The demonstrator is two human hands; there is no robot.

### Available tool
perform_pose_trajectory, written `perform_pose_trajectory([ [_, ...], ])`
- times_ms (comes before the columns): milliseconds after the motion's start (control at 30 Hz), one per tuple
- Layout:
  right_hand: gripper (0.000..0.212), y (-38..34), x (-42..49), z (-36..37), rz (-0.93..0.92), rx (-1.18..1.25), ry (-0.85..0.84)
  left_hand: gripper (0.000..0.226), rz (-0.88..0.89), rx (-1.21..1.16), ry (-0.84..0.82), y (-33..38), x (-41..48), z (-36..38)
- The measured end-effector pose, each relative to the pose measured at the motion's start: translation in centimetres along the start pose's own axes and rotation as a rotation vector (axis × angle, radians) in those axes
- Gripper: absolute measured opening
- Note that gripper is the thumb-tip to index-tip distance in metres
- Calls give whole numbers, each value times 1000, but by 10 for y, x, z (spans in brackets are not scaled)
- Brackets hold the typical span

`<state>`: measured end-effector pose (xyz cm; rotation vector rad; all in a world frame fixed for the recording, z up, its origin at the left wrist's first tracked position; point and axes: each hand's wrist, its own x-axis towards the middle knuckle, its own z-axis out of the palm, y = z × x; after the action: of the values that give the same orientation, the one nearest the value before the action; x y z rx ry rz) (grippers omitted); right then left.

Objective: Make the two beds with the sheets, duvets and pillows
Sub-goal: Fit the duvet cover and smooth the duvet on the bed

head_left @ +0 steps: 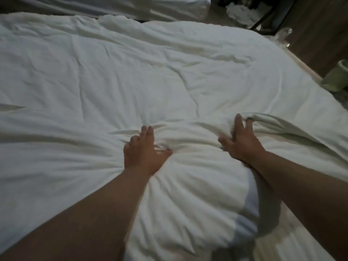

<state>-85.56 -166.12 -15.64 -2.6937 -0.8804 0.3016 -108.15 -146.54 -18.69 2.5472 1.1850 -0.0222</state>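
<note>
Two bare forearms point(84, 213) come in over the near edge of the plump, crumpled white duvet point(131, 72), and both hands are on it. The left hand point(145, 151) has its thumb dug in and a knot of cloth bunched against the palm; creases fan out from that grip in every direction, so it reads as the anchor. The right hand point(243, 144) sits well apart from it, toward the duvet's right-hand end, fingers point(238, 123) straight and splayed, pressing flat, tips slipping beneath a raised fold (whether it actually holds that fold, I can't tell). Between the two hands the filling swells up into a mound. My read: they're working the stuffing outward and getting ready to drag this edge square.

Below the duvet's near right corner, a pale striped sheet point(293, 245) shows bare, so the cover hasn't reached there yet.

As for lie: the duvet is spread flat over the bed, and its long axis seems to run left to right across the view, parallel to the white second bed point(169, 8) beyond its far edge. Off its right end stands a pale green bin point(337, 78).
</note>
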Motion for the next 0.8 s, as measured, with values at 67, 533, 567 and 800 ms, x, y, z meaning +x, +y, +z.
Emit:
perform_pose_trajectory([
  [67,96,11,17,17,79,53,-31,98,2,42,122,-1,5,17],
  [533,48,-1,95,4,-223,127,295,37,25,2,474,35,115,-6],
  [567,60,5,93,25,-271,51,249,47,21,0,479,26,113,16],
  [800,78,12,118,57,-303,-103,223,77,134,117,505,17,133,44],
])
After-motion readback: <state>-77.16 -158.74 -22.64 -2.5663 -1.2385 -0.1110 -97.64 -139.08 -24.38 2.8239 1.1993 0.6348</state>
